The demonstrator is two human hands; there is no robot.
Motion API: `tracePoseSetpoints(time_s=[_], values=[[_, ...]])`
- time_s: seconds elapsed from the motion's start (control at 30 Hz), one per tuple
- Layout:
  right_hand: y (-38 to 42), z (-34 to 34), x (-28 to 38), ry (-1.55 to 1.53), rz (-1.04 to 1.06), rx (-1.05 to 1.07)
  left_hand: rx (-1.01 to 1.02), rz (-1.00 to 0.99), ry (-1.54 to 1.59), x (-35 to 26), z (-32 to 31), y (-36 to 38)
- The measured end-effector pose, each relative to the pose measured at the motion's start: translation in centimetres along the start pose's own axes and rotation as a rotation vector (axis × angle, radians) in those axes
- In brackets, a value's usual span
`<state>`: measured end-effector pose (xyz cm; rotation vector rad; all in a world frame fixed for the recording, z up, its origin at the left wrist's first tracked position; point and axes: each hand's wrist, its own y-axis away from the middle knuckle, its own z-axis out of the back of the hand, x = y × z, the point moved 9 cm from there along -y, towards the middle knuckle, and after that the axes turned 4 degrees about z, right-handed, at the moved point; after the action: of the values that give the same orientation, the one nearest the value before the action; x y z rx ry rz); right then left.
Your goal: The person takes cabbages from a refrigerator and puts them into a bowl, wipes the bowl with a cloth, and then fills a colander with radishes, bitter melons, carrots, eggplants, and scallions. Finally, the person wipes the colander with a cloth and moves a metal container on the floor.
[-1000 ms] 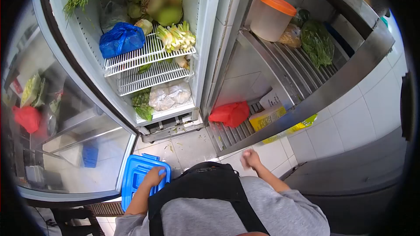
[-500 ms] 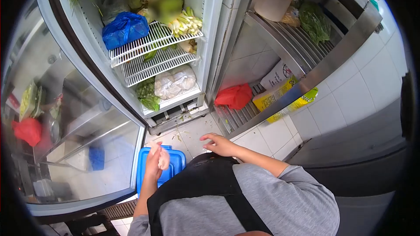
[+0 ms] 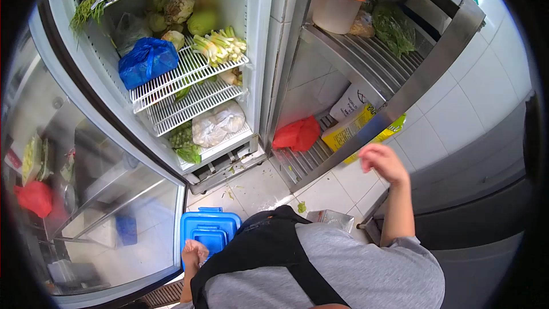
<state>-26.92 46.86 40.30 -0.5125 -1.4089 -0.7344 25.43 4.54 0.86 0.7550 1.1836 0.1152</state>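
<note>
Low at the left, my left hand [image 3: 189,256] is closed around a pale pink, partly see-through bundle [image 3: 199,249], perhaps wrapped in plastic; its exact kind does not show. That hand is beside a blue lidded bin [image 3: 233,218] on the floor. My right hand [image 3: 385,163] is raised on the right, in front of the steel rack, its fingers loosely bent and a little blurred. Nothing shows in it. Nearest to it is a yellow printed bag [image 3: 350,129] on the lower rack shelf.
An open glass fridge door [image 3: 146,206] stands at my left. Wire fridge shelves hold a blue plastic bag [image 3: 150,62], spring onions [image 3: 220,47] and cabbages. On the steel rack [image 3: 366,60] are an orange-lidded tub [image 3: 338,6] and a red bag [image 3: 297,133]. A metal container [image 3: 333,218] is near my waist.
My left hand has moved down toward my body with the pink bundle. My right hand has swung right and up, away from my front. The view has shifted slightly.
</note>
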Motion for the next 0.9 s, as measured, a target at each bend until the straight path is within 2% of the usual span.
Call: tracePoseSetpoints(time_s=[0.03, 0.07, 0.1, 0.13, 0.17, 0.23, 0.3, 0.37, 0.4, 0.43, 0.47, 0.5, 0.57, 0.63, 0.73, 0.77, 0.83, 0.87, 0.9], values=[[0.6, 2.0, 2.6, -0.146, 0.146, -0.108, 0.002, -0.004, 0.002, -0.3, -0.4, 0.1], [0.9, 4.3, 4.5, -0.249, 0.319, -0.086, -0.068, 0.018, -0.117, -1.2, -0.2, 1.1], [1.3, 6.8, 6.1, -0.390, 0.493, -0.172, -0.140, -0.068, -0.328, 0.1, 1.0, -0.2], [1.3, 7.9, 8.1, -0.502, 0.577, -0.167, -0.234, -0.141, -0.543, 2.0, 2.3, -1.7], [0.3, 9.5, 8.8, -0.501, 0.586, -0.164, -0.247, -0.143, -0.601, 2.5, 2.6, -1.7], [-1.0, 15.5, 9.9, -0.404, 0.638, -0.437, -0.197, -0.131, -0.543, 3.6, 2.8, -2.1], [-3.4, 20.1, 10.8, -0.242, 0.652, -0.626, -0.137, -0.140, -0.420, 5.3, 2.8, -2.8], [-6.6, 23.3, 12.5, 0.014, 0.532, -0.781, -0.126, -0.153, -0.444, 4.2, 1.7, -1.9], [-8.5, 25.7, 13.9, 0.381, 0.549, -0.905, -0.131, -0.162, -0.495, 3.1, 1.2, -0.8], [-11.3, 28.6, 14.1, 0.565, 0.560, -0.947, -0.137, -0.180, -0.599, 0.8, -0.9, 1.2], [-14.0, 31.3, 14.4, 0.749, 0.567, -0.999, -0.298, -0.189, -0.629, -0.3, -1.5, 2.5], [-16.9, 33.8, 14.5, 1.033, 0.523, -1.043, -0.310, -0.182, -0.620, -1.0, -2.6, 3.1], [-20.8, 34.6, 15.1, 1.313, 0.478, -1.063, -0.207, -0.322, -0.409, -3.6, -5.4, 4.7], [-24.4, 34.8, 14.2, 1.293, 0.237, -0.950, -0.178, -0.347, -0.356, -5.2, -8.0, 5.9], [-27.6, 35.1, 14.1, 1.345, 0.332, -0.867, -0.198, -0.339, -0.462, -4.6, -10.4, 6.4], [-28.2, 36.5, 14.5, 1.346, 0.334, -0.853, -0.203, -0.328, -0.461, -2.7, -10.3, 5.5], [-28.6, 41.1, 14.8, 1.111, 0.210, -0.818, -0.187, -0.256, -0.310, 4.0, -9.7, 1.8], [-26.8, 41.9, 16.2, 1.072, 0.311, -1.027, -0.172, -0.141, -0.335, 5.3, -10.0, 2.3], [-24.5, 42.5, 17.2, 1.020, 0.414, -1.234, -0.172, -0.132, -0.328, 5.4, -10.1, 2.7]])
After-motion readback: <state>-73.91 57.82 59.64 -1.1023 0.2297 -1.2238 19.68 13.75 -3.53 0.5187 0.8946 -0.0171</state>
